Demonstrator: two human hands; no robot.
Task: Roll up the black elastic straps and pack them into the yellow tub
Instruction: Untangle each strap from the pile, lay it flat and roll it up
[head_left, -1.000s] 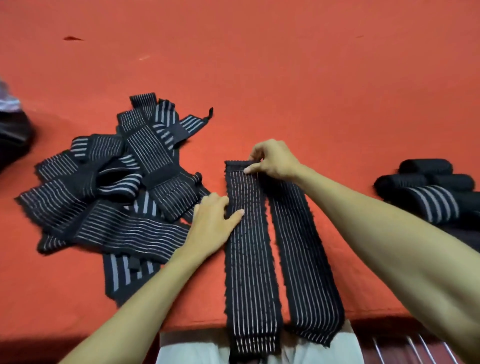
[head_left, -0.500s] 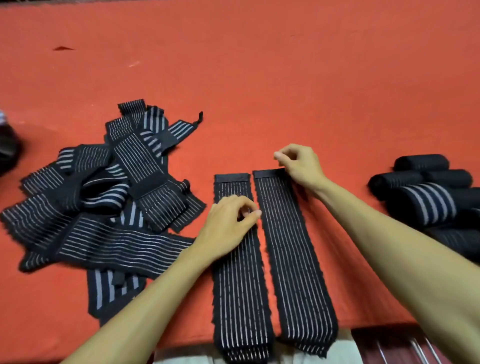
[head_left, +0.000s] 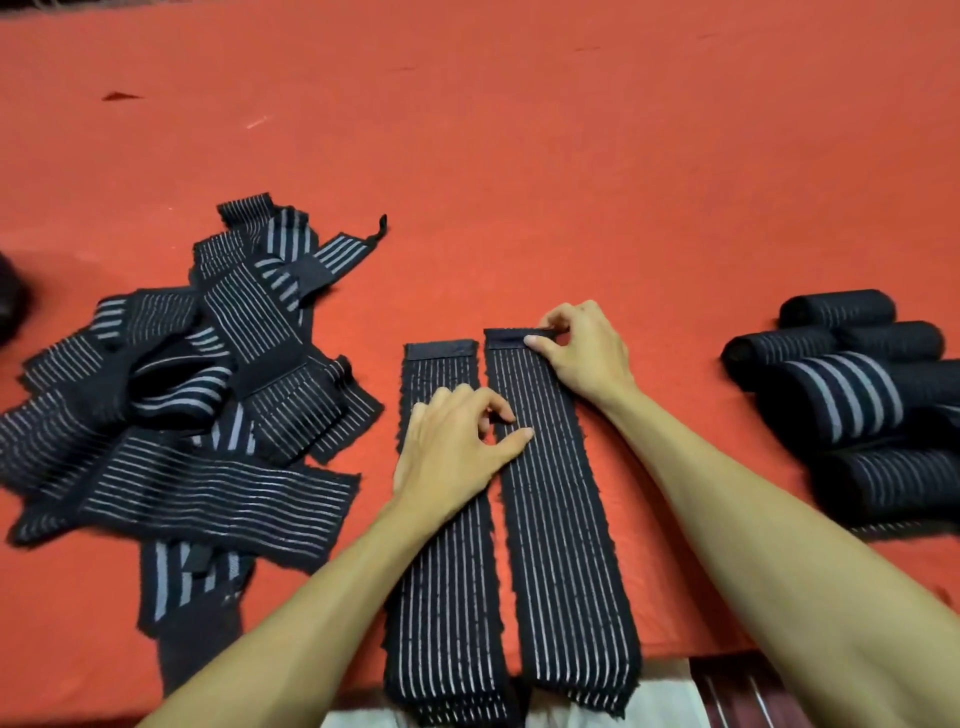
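two black elastic straps lie flat side by side on the red worktop (head_left: 519, 156), running from the near edge away towards the middle, their near ends hanging just over the edge. the left strap (head_left: 441, 597) and the right strap (head_left: 561, 545) both carry thin pale stripes along their length and a plain black band across the far end; they are almost touching, with a thin line of red between them.

the hands are apart. the right hand (head_left: 582, 353) is at the far end of the right strap, thumb tip on the plain band and fingers curled over its far edge, pinching it. the left hand (head_left: 452, 441) rests on the left strap about a third of the way down from its far end, fingers curled under, thumb stretched out to touch the left edge of the right strap; whether it nips any cloth i cannot tell.

to the left, a loose pile of unrolled straps (head_left: 197, 405) lies in a criss-cross tangle, close beside the left strap. well to the right sits a cluster of rolled straps (head_left: 852, 395), lying on their sides and stacked against one another.
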